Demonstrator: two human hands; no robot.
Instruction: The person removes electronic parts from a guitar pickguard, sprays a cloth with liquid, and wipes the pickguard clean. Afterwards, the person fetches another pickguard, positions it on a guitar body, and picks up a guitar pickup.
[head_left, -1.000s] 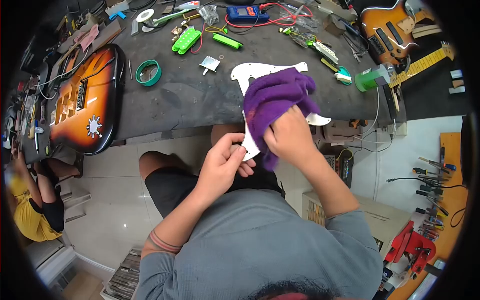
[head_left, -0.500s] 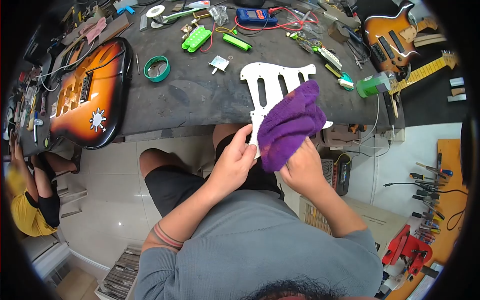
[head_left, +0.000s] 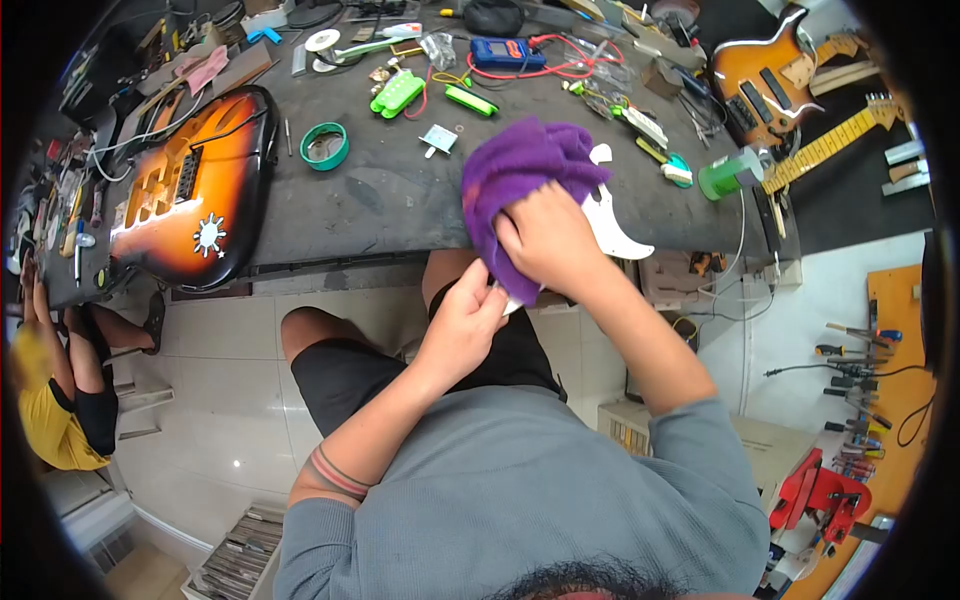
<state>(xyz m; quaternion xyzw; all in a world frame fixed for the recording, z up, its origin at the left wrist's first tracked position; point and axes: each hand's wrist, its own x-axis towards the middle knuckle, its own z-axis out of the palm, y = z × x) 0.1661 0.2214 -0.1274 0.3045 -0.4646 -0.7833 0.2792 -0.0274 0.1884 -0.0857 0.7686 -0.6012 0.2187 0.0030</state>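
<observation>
White pickguard (head_left: pixel 616 230), apparently pinched by the left hand (head_left: pixel 462 325); right hand (head_left: pixel 552 240) clutches purple cloth (head_left: pixel 522 160).

Head-worn view, forward and down

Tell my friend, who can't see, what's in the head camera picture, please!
A person's right hand holds a purple cloth over a white pickguard, whose near end the left hand grips. On the dark workbench, a sunburst guitar body lies to the left.
</observation>
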